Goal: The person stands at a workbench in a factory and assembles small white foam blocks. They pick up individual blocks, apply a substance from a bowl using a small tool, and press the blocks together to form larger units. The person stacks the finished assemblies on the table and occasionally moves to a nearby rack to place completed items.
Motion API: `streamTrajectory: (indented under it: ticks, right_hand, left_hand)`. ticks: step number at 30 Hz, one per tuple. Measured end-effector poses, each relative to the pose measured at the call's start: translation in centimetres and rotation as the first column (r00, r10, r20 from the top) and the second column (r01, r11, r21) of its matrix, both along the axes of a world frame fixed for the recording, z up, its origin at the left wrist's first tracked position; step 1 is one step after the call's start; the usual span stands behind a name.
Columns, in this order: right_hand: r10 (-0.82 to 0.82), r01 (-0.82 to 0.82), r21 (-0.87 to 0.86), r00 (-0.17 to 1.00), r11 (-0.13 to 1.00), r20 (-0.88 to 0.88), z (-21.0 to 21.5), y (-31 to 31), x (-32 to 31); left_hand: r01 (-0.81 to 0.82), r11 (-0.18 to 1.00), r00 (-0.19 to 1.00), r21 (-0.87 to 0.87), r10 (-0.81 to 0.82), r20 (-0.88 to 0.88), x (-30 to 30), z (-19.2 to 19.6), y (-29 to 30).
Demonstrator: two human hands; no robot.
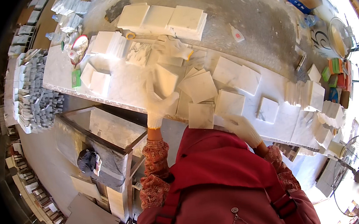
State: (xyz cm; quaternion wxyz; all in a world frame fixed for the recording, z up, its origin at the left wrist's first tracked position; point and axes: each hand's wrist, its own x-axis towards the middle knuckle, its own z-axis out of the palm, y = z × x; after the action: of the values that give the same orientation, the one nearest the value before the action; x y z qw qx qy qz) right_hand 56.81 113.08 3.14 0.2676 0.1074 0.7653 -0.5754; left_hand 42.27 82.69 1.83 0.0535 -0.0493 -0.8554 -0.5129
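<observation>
One pale, flat, four-sided stone tile (167,79) is near the centre of the frame, just above and right of the left hand (157,102), which wears a whitish glove. That hand's thumb and fingers are spread wide about the tile's lower left side; whether they touch it is unclear. The right hand (241,129), gloved alike, is right of and below centre, at the near edge of the white stone bench (125,85), beside a cream square stone tile (201,116); I cannot tell if its blurred fingers pinch anything. Good handling probably calls for taking tiles by opposite edges, lifting rather than dragging, and keeping corners off the overlapping off-white square tiles (198,87) between the hands.
</observation>
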Motion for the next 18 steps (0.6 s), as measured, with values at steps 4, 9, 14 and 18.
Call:
streamTrajectory:
  ticks: [4, 9, 14, 18]
  right_hand:
    - [-0.231, 0.391, -0.424, 0.896, 0.817, 0.38, -1.4, -2.8, -1.5]
    - [-0.175, 0.154, -0.235, 0.982, 0.96, -0.071, -2.2, -5.2, -4.0]
    - [-0.62, 0.851, -0.311, 0.523, 0.424, 0.586, -2.4, -8.8, -6.8]
    - [-0.722, 0.884, -0.273, 0.467, 0.379, 0.51, -2.3, -10.7, -8.2]
  left_hand:
    - [0.211, 0.891, 0.977, -0.402, -0.183, 0.108, 0.4, -1.3, 4.4]
    - [0.405, 0.676, 0.914, -0.615, -0.297, 0.276, -0.8, -2.2, 8.2]
    - [0.401, 0.812, 0.903, -0.424, -0.272, 0.332, -3.6, -3.2, 6.1]
    - [0.477, 0.77, 0.849, -0.424, -0.278, 0.45, -6.1, -2.9, 6.8]
